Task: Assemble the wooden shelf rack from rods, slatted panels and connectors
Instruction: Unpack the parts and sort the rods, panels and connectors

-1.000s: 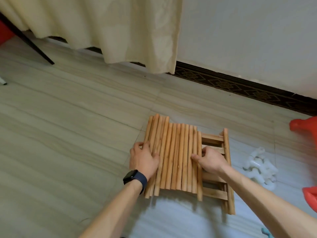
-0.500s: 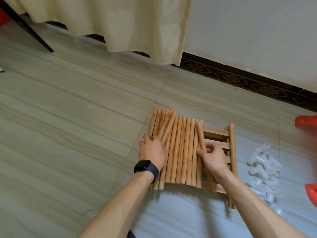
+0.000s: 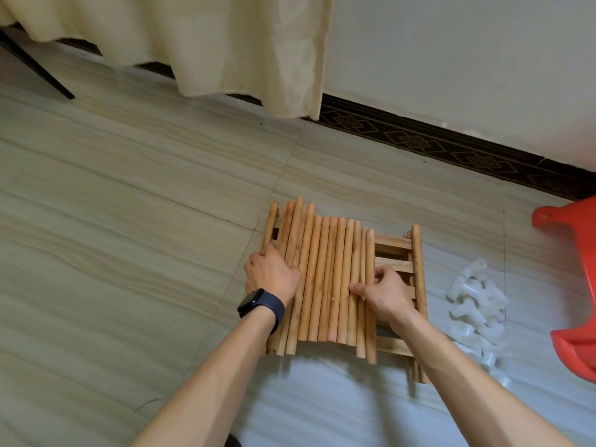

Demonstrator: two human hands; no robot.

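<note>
Several wooden rods (image 3: 325,279) lie side by side on top of a slatted wooden panel (image 3: 395,243) on the tiled floor. My left hand (image 3: 271,275) rests on the rods at the left edge of the row, its fingertips touching the outermost rod. My right hand (image 3: 387,288) grips the rightmost rods, with the thumb on top and the curled fingers over their right side. The panel's slats and side rail (image 3: 418,269) show to the right of the rods. A pile of white plastic connectors (image 3: 474,304) lies on the floor right of the panel.
A red plastic stool (image 3: 574,285) stands at the right edge. A cream curtain (image 3: 225,43) hangs at the back, next to a white wall with a dark patterned skirting (image 3: 419,140). A black leg (image 3: 35,69) slants at the far left.
The rod my right hand held tilted now lies parallel with the others. The crossed rods under my left hand have straightened. Both hands stay on the row's edges.
</note>
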